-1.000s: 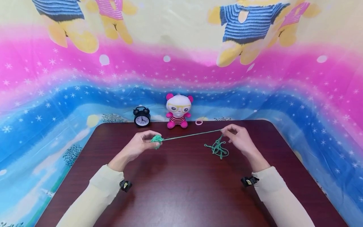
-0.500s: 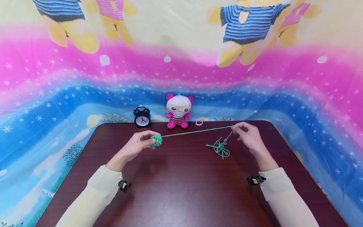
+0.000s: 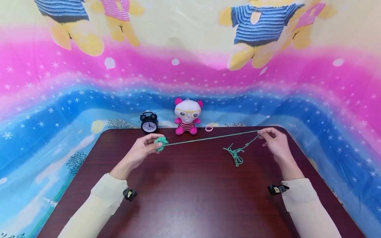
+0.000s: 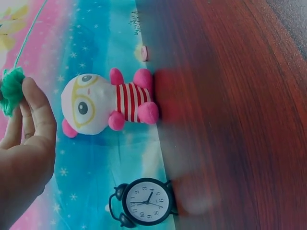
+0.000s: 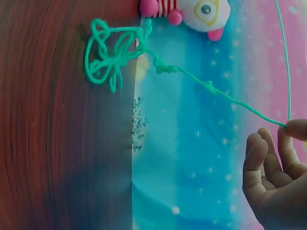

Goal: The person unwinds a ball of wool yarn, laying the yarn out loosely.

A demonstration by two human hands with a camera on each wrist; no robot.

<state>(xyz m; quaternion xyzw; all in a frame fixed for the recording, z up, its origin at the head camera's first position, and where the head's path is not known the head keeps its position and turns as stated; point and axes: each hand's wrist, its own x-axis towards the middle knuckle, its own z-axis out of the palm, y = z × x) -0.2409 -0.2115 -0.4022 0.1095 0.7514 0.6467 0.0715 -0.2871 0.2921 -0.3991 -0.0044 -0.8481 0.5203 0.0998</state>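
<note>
A small ball of green yarn (image 3: 161,144) is held between the thumb and fingers of my left hand (image 3: 143,149), above the table's left half. From it a taut strand (image 3: 208,138) runs across to my right hand (image 3: 275,142), whose thumb and forefinger pinch it. Below and left of the right hand, a loose tangle of the same yarn (image 3: 236,157) trails from the pinch; the right wrist view shows its loops and knots (image 5: 115,57). In the left wrist view the yarn ball (image 4: 11,90) sits at the fingertips, partly out of frame.
Along the back edge of the dark wooden table (image 3: 190,198) stand a black alarm clock (image 3: 149,123) and a pink and white plush panda (image 3: 188,117). A small pale pink ring (image 3: 209,129) lies right of the panda. Printed cloth (image 3: 190,79) hangs behind.
My right hand has moved to the right, lengthening the taut strand. The tangle has shifted slightly right and partly stretched out toward that hand. My left hand has drifted a little left.
</note>
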